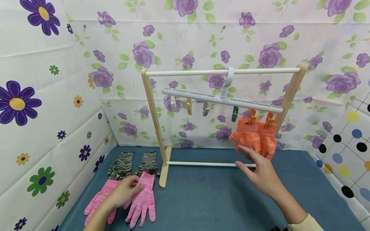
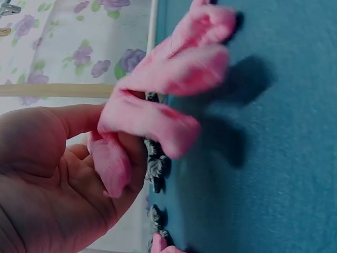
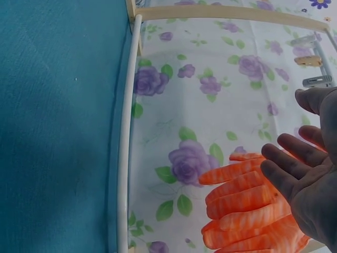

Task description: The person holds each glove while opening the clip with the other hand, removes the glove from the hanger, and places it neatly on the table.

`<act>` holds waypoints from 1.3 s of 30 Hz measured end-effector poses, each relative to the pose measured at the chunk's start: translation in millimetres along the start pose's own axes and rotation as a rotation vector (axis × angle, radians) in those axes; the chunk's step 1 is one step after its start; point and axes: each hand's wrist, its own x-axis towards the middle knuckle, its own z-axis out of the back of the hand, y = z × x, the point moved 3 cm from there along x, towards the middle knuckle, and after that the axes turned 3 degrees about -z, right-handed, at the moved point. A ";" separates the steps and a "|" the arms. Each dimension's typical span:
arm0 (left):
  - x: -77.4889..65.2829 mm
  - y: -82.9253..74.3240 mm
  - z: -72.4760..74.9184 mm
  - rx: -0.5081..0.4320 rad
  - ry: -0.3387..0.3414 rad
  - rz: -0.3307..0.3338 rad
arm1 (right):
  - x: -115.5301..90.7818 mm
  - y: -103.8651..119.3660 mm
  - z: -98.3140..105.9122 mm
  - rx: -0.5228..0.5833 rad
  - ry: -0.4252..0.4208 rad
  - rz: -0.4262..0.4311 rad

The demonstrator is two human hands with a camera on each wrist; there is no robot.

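My left hand [image 1: 125,191] pinches a pink glove [image 1: 143,200] between thumb and fingers; in the left wrist view the glove's fingers [image 2: 174,71] dangle above the table. Beside it lies a second pink glove [image 1: 99,197], partly behind my left hand. Two orange gloves [image 1: 248,136] hang by orange clips [image 1: 252,117] from the right end of a light grey hanger [image 1: 196,95], which tilts down to the right. Just below and in front of them is my right hand [image 1: 261,173], fingers extended and holding nothing. The right wrist view shows it beside the orange gloves [image 3: 245,195].
The hanger hooks over the top bar [image 1: 185,73] of a wooden rack. White, tan, grey and green clips [image 1: 235,114] hang along it. Two black-and-white striped gloves [image 1: 121,165] lie at the back left of the blue tabletop [image 1: 202,199]. Floral sheets [image 1: 188,38] surround the table.
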 end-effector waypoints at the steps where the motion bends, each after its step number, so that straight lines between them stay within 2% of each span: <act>1: 0.4 0.9 -0.6 0.021 -0.005 0.000 | -0.8 -0.6 -0.3 -0.002 0.007 -0.003; 5: 2.0 3.4 -3.0 0.099 -0.043 0.012 | -4.0 -2.8 -1.1 -0.020 0.031 -0.006; 11: 1.4 5.5 -6.8 0.127 -0.078 0.057 | -7.8 -6.3 -2.6 -0.041 0.063 -0.002; 14: 0.6 5.5 -7.8 0.173 -0.098 0.083 | -9.7 -8.9 -2.0 -0.052 0.070 -0.006; 22: -0.4 6.7 -10.5 0.307 -0.127 0.140 | -13.5 -14.2 3.9 -0.058 0.064 -0.029; 32: -1.1 -0.4 -8.9 0.382 -0.139 0.192 | -14.5 -12.1 12.5 -0.087 0.023 -0.015; 35: -0.2 -5.7 -6.1 0.419 -0.165 0.190 | -14.0 -11.4 15.8 -0.081 0.010 -0.008; 39: 2.6 -14.8 -4.1 0.464 -0.211 0.155 | -12.9 -10.7 20.9 -0.055 -0.006 0.006</act>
